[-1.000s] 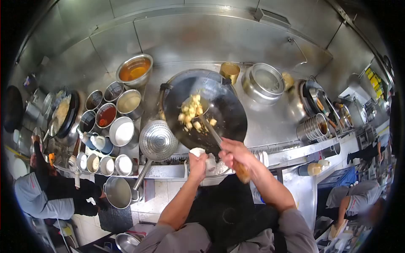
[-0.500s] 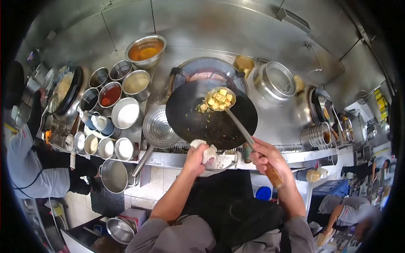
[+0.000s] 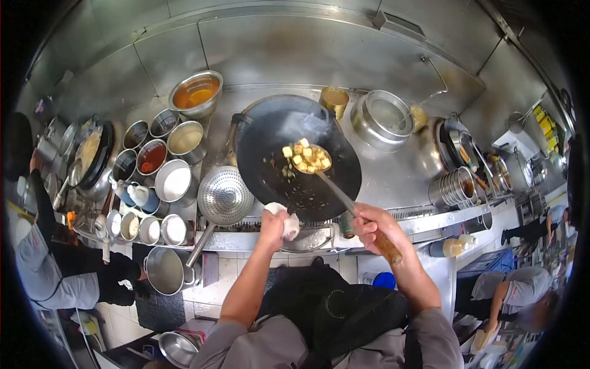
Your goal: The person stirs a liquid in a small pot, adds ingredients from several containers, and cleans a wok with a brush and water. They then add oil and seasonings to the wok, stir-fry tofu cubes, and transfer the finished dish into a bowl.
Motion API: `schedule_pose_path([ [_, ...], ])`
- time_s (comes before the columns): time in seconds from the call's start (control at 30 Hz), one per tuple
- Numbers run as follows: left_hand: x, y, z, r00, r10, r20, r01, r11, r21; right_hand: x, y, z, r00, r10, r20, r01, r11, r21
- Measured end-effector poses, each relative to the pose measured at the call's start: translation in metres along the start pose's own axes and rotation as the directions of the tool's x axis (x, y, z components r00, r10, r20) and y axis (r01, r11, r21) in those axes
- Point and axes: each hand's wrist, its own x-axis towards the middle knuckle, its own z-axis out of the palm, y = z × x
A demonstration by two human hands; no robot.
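My left hand (image 3: 273, 231) is closed around a white folded cloth (image 3: 289, 227) at the near rim of a dark wok (image 3: 258, 178). Whatever the cloth covers there is hidden. In my right hand (image 3: 376, 229) is a long ladle (image 3: 338, 194), gripped near its wooden handle. Its bowl, inside the wok, holds yellow and browned cubes of food (image 3: 311, 161). A few cubes lie at the bowl's far left edge, and small chopped bits are scattered over the wok's surface. Pale steam or smoke shows at the wok's far side.
Left of the wok lies a perforated strainer (image 3: 225, 195), its handle over the counter edge. Beyond it stand several sauce containers (image 3: 152, 156) and a bowl of orange liquid (image 3: 196, 93). A tin (image 3: 334, 100) and steel pot (image 3: 384, 120) stand right. Other people (image 3: 510, 292) work at both sides.
The wok has gone from tilted, with the glowing burner exposed behind it, to sitting back over the burner. The ladle bowl has lowered, and some cubes now spread past its edge.
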Motion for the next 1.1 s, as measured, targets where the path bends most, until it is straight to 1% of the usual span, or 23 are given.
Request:
schedule_pose_path([
  [0.03, -0.003, 0.008, 0.007, 0.991, -0.129, -0.019, 0.127, 0.988, -0.092, -0.004, 0.002, -0.002, 1.000, 0.008, 0.004, -0.008, 1.000, -0.003],
  [0.07, -0.007, 0.004, 0.005, 0.990, -0.134, -0.031, 0.131, 0.987, -0.090, -0.008, 0.007, -0.003, 0.999, -0.023, -0.030, 0.021, 0.997, -0.071],
  [0.13, -0.002, 0.003, 0.007, 0.969, -0.230, 0.089, 0.246, 0.934, -0.260, -0.012, 0.008, -0.003, 0.993, -0.081, -0.088, 0.064, 0.981, -0.181],
  [0.23, 0.004, -0.006, 0.014, 0.977, -0.203, 0.058, 0.210, 0.897, -0.389, -0.014, 0.008, -0.004, 0.984, -0.111, -0.140, 0.076, 0.970, -0.231],
  [0.3, -0.024, 0.007, 0.028, 0.981, -0.190, 0.035, 0.189, 0.905, -0.381, -0.014, 0.001, -0.009, 0.986, -0.141, -0.086, 0.113, 0.955, -0.276],
  [0.37, -0.012, -0.003, 0.019, 0.972, -0.225, 0.068, 0.234, 0.898, -0.372, -0.024, 0.009, -0.020, 0.975, -0.148, -0.164, 0.087, 0.940, -0.330],
  [0.4, -0.011, 0.005, 0.023, 0.981, -0.191, -0.017, 0.178, 0.940, -0.292, -0.029, 0.009, -0.017, 0.976, -0.155, -0.154, 0.090, 0.928, -0.361],
  [0.43, 0.002, 0.003, 0.022, 0.988, -0.157, -0.007, 0.148, 0.946, -0.290, -0.026, 0.003, -0.017, 0.975, -0.179, -0.130, 0.119, 0.919, -0.375],
  [0.47, 0.012, -0.019, 0.013, 0.998, 0.031, -0.046, -0.036, 0.993, -0.114, -0.029, 0.005, -0.021, 0.984, -0.120, -0.133, 0.070, 0.941, -0.332],
  [0.5, 0.018, -0.048, 0.001, 0.976, 0.210, -0.058, -0.206, 0.976, 0.068, -0.032, 0.007, -0.024, 0.989, -0.050, -0.141, 0.008, 0.959, -0.284],
  [0.53, 0.025, -0.070, -0.013, 0.929, 0.365, -0.069, -0.326, 0.890, 0.320, -0.028, 0.005, -0.022, 0.981, -0.008, -0.192, -0.045, 0.962, -0.270],
  [0.6, 0.056, -0.108, -0.057, 0.922, 0.385, 0.031, -0.336, 0.760, 0.557, -0.015, 0.007, -0.028, 0.985, -0.010, -0.173, -0.036, 0.965, -0.259],
  [0.63, 0.061, -0.115, -0.068, 0.904, 0.415, 0.107, -0.403, 0.740, 0.538, -0.010, 0.007, -0.027, 0.985, 0.018, -0.169, -0.061, 0.966, -0.251],
  [0.7, 0.040, -0.100, -0.058, 0.876, 0.482, -0.030, -0.442, 0.825, 0.353, -0.015, 0.002, -0.017, 0.995, 0.005, -0.104, -0.031, 0.970, -0.242],
  [0.77, 0.026, -0.080, -0.047, 0.859, 0.512, -0.020, -0.456, 0.782, 0.425, -0.009, 0.003, -0.028, 1.000, 0.007, 0.009, -0.005, 0.990, -0.139],
  [0.83, 0.018, -0.060, -0.031, 0.928, 0.371, -0.026, -0.343, 0.879, 0.332, 0.004, 0.015, -0.037, 1.000, 0.000, -0.012, -0.002, 0.992, -0.122],
  [0.87, 0.023, -0.061, -0.022, 0.944, 0.314, -0.098, -0.301, 0.945, 0.127, 0.006, 0.021, -0.039, 0.998, -0.043, -0.036, 0.038, 0.990, -0.135],
  [0.9, -0.005, -0.021, 0.001, 0.990, 0.135, -0.032, -0.132, 0.989, 0.073, 0.008, 0.023, -0.038, 0.995, -0.090, -0.053, 0.081, 0.985, -0.153],
  [0.93, 0.001, -0.015, 0.003, 0.999, 0.039, 0.002, -0.039, 0.999, -0.032, 0.006, 0.025, -0.039, 0.995, -0.091, -0.033, 0.087, 0.988, -0.124],
  [0.97, 0.001, -0.011, 0.004, 0.997, -0.060, 0.045, 0.066, 0.989, -0.130, 0.006, 0.022, -0.041, 0.996, -0.085, -0.031, 0.081, 0.989, -0.124],
  [1.0, -0.004, -0.010, 0.003, 0.997, -0.073, 0.037, 0.077, 0.989, -0.129, 0.003, 0.022, -0.045, 0.997, -0.074, -0.009, 0.073, 0.991, -0.110],
  [1.07, -0.003, -0.003, 0.009, 0.961, -0.226, 0.161, 0.272, 0.888, -0.372, -0.001, 0.023, -0.048, 0.997, -0.083, -0.001, 0.082, 0.992, -0.100],
  [1.1, 0.002, -0.005, 0.015, 0.959, -0.229, 0.166, 0.276, 0.883, -0.379, -0.004, 0.021, -0.046, 0.997, -0.081, -0.009, 0.079, 0.991, -0.107],
])
